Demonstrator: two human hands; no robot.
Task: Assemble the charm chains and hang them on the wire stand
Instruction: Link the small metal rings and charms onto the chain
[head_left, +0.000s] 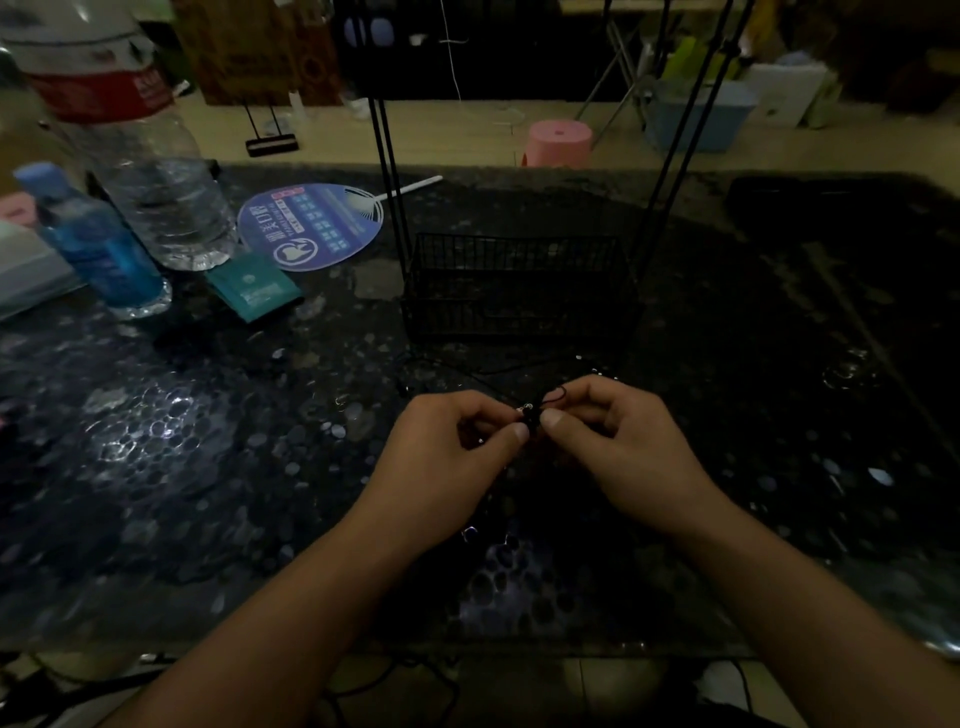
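Pinching charm chain (531, 413), Chinese-lettered fan (310, 227) behind

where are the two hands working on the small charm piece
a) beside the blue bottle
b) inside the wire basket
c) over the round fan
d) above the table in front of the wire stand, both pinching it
d: the left hand and right hand meet and pinch the charm piece between their fingertips over the dark table, nearer the camera than the wire stand.
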